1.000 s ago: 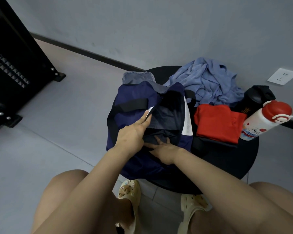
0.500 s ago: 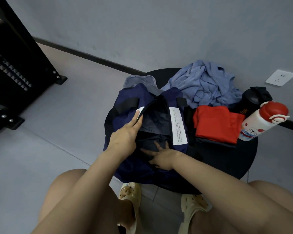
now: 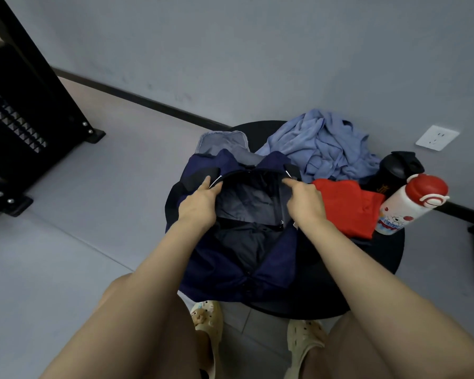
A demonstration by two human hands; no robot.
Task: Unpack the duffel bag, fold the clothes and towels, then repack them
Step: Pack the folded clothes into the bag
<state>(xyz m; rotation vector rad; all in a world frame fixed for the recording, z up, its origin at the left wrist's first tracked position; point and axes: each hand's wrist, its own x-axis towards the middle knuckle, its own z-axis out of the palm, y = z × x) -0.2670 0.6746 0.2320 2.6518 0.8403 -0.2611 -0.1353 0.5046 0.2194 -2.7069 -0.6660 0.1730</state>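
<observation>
On the round black table (image 3: 378, 272), head view: navy duffel bag (image 3: 225, 269) lies on the near-left part of the top, its mouth pulled open, dark folded clothing (image 3: 246, 239) visible inside with a grey layer further in. Left hand (image 3: 200, 203) grips the left edge of the opening, fingers curled on the rim by the black strap (image 3: 200, 176). Right hand (image 3: 307, 201) grips the right edge of the opening, index finger stretched toward the far rim, other fingers curled on the fabric. Grey flap (image 3: 220, 140) sticks out behind the bag. Crumpled light blue garment (image 3: 323, 146) sits at the far side of the table, unfolded. Folded red garment (image 3: 348, 206) lies just right of the bag, touching it. White bottle with red cap (image 3: 411, 206) stands tilted at the right edge, black bottle (image 3: 394, 168) behind it. Wall socket (image 3: 437, 138) on the wall at right. Black rack (image 3: 19, 119) at left on the floor. Bare knees and beige clogs (image 3: 208, 321) below.
</observation>
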